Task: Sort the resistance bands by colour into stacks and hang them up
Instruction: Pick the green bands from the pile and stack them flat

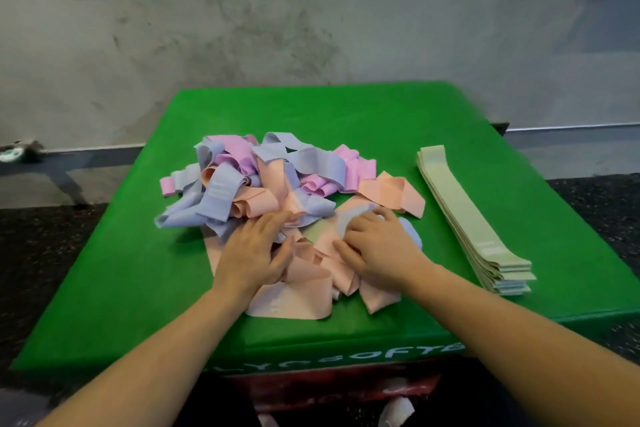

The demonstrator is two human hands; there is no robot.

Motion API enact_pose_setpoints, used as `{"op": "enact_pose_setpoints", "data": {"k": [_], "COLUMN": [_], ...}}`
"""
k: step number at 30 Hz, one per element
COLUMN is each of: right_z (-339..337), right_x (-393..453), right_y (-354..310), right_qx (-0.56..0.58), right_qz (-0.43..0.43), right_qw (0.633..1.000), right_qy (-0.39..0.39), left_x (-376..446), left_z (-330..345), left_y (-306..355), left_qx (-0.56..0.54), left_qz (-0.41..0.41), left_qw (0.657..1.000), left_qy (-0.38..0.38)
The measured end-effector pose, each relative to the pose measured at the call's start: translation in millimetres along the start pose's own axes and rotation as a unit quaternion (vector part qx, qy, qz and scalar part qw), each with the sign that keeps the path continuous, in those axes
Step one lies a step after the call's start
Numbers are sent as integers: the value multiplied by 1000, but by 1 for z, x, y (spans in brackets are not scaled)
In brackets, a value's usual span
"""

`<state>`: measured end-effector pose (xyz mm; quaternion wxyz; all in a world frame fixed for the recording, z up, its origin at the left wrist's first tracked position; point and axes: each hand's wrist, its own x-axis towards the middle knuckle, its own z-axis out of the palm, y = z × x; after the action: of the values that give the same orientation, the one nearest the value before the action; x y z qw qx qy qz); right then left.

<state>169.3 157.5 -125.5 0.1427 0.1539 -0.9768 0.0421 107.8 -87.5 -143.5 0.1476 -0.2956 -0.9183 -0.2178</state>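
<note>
The tangled heap of flat fabric resistance bands in pink, lilac and peach [277, 191] lies mid-surface, with a tidy stack of pale green bands [464, 215] well apart to its right; the left hand [252, 250] rests flat and spread on the peach loops, grasping nothing; the right hand [377, 246] presses down with curled fingers, though whether it pinches a band I cannot tell; best to pull one colour at a time, drawing each loop free before flattening it; the green padded surface [114, 253] offers bare room to the left and rear, while the near edge sits close under the peach bands.
</note>
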Motion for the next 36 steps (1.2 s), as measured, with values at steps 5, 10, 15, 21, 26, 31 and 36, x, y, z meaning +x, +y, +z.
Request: {"op": "enact_pose_setpoints", "data": {"k": [5, 10, 15, 21, 26, 31, 36], "right_z": [2, -10, -14, 4, 9, 0, -19], "right_x": [1, 14, 38, 38, 29, 16, 7], "right_y": [1, -18, -34, -46, -49, -39, -20], "right_qx": [71, 183, 225, 178, 122, 172, 311], "right_qz": [-72, 2, 237, 254, 163, 148, 245], "right_qw": [995, 981, 932, 948, 979, 966, 911], "right_qy": [16, -67, -159, -66, 13, 125, 116], "left_x": [-2, -3, -4, -4, -8, -3, -1], "left_z": [7, 7, 8, 16, 14, 11, 11], "left_y": [-5, -4, -4, -12, -9, -6, -7], "left_qx": [38, 66, 67, 164, 191, 146, 100], "left_qz": [11, -5, -11, 7, 74, 151, 99], "left_qw": [997, 992, 988, 969, 960, 973, 986], "left_qy": [67, 106, 142, 186, 191, 99, 88]}}
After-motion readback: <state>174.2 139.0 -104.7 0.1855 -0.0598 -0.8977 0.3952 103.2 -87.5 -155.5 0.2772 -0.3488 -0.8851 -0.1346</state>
